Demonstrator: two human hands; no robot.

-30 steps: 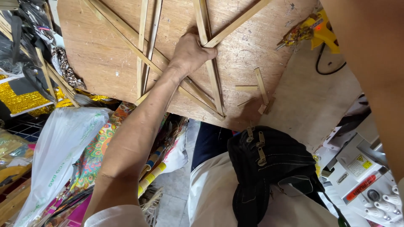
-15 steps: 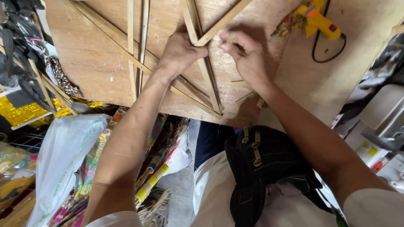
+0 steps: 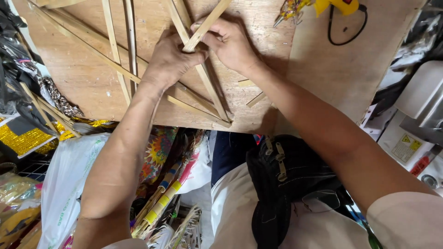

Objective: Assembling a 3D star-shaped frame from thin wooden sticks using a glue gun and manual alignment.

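We see both hands meeting at one crossing of bamboo strips on the wooden worktop (image 3: 323, 69). Our left hand (image 3: 173, 60) presses down on the crossing, fingers curled over it. Our right hand (image 3: 230, 44) has its fingers pinched on one slanting strip (image 3: 207, 24). Two upright strips (image 3: 121, 50) lie just left. Two short offcuts (image 3: 251, 91) lie near the right wrist. One yellow glue gun (image 3: 340, 5) rests at the top edge.

left hand (image 3: 170, 60) pressing flat, right hand (image 3: 230, 44) pinching, forearms converging
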